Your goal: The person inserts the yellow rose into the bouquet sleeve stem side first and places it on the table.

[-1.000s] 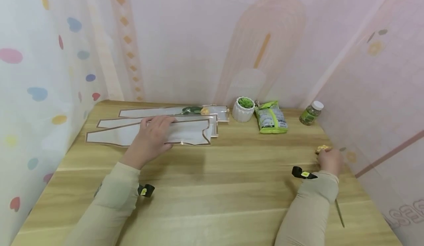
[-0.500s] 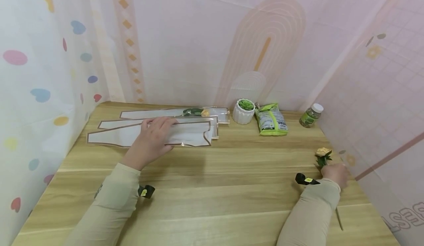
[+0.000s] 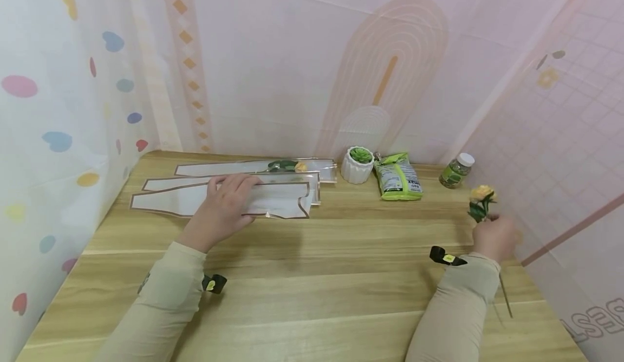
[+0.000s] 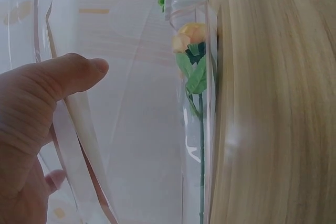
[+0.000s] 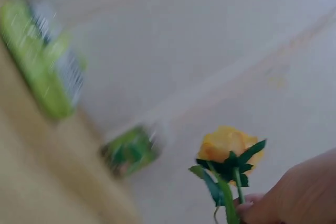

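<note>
On the left of the table, my left hand [image 3: 219, 207] grips the front clear flower sleeve [image 3: 280, 199], a flat bag edged in brown. The left wrist view shows the thumb on one face and a fingertip on the other. Behind it lie a second sleeve [image 3: 168, 181] and a third one that contains a peach-yellow artificial rose [image 4: 191, 35] with a green stem. At the right edge my right hand [image 3: 494, 237] pinches the stem of another yellow rose [image 5: 228, 145] just below its leaves. Its bloom points away from me and the lower stem shows past the wrist.
A white pot with a green succulent [image 3: 357, 164] stands at the back beside a green-and-white packet [image 3: 400, 178]. Farther right is a jar [image 3: 456, 170] with a white lid. Patterned cloth walls [image 3: 273, 69] close off the table's back and sides.
The right hand first slides down the stem toward me, then lifts the rose forward, its bloom now higher and nearer the jar. The left hand stays on the front sleeve.
</note>
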Demonstrator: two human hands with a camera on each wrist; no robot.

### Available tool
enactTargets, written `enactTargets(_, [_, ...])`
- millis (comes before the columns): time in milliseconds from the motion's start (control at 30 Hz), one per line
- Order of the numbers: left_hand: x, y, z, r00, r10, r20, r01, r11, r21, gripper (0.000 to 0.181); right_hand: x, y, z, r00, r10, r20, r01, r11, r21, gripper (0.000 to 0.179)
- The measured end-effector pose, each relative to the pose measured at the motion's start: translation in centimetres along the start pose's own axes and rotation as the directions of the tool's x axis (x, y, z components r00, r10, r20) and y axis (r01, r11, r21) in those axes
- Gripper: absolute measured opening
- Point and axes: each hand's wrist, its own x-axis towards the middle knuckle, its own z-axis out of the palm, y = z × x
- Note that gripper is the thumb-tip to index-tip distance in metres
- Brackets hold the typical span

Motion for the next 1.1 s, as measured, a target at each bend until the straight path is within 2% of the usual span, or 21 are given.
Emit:
enactTargets(133, [-0.1,0.0,0.0,1.0,-0.012,0.006,0.012,1.0,-0.003,0.073,-0.4,-1.6,0.0,0.999,-0.051,-0.012,0.051,0.994,0.093,0.041])
enactTargets(200, [-0.1,0.0,0.0,1.0,-0.015,0.008,0.015,1.0,-0.004,0.074,-0.6,-2.7,0.2,0.994,-0.101,-0.042,0.106,0.984,0.143,0.038])
enactTargets(367, [0.0,-0.1,0.0,1.0,-0.016,0.011,0.016,1.0,-0.006,0.075,-1.1,-4.2,0.6,0.983,-0.143,-0.119,0.162,0.972,0.173,0.032])
enactTargets(567, [0.0,-0.2,0.1,1.0,-0.02,0.011,0.02,1.0,-0.006,0.076,-1.1,-4.2,1.3,0.97,-0.148,-0.195,0.189,0.958,0.213,0.027])
enactTargets(800, [0.1,-0.1,0.2,1.0,-0.009,-0.013,0.009,1.0,-0.017,0.076,-0.9,-4.1,1.3,0.963,-0.118,-0.243,0.178,0.954,0.243,0.026])
enactTargets(1100, [0.0,-0.1,0.2,1.0,-0.012,-0.001,0.012,1.0,-0.017,0.076,-1.1,-4.2,1.3,0.934,-0.085,-0.347,0.187,0.944,0.273,0.028])
